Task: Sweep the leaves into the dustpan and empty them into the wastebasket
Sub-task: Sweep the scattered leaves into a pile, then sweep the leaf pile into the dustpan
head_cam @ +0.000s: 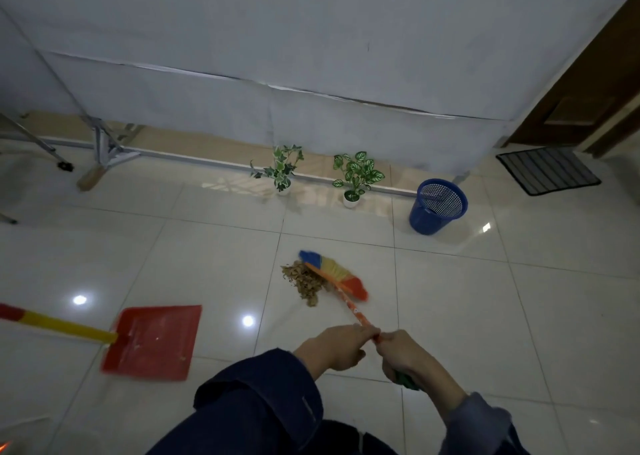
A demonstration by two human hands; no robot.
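Where things lie, as I look down past my sleeves, from left to right:

Dustpan: the red dustpan lies flat on the tiled floor to my left, its yellow handle running off toward the left edge, its open lip facing right, toward the pile. Nobody holds it.

Leaves: the dry leaves sit in one small heap ahead of me, well apart from the pan and to its right.

Broom: my multicoloured broom has its bristles touching the right side of the heap. Its long axis runs from the heap back and slightly right to my grip.

Left hand: my left hand is wrapped tight around the orange shaft, the nearer of the two to the leaves.

Right hand: my right hand is clenched on the shaft just behind it, by the green end.

Wastebasket: the blue mesh wastebasket stands upright far right, near the wall.

Next move, as I judge it: stroke leftward, since the pan lies left of the heap.
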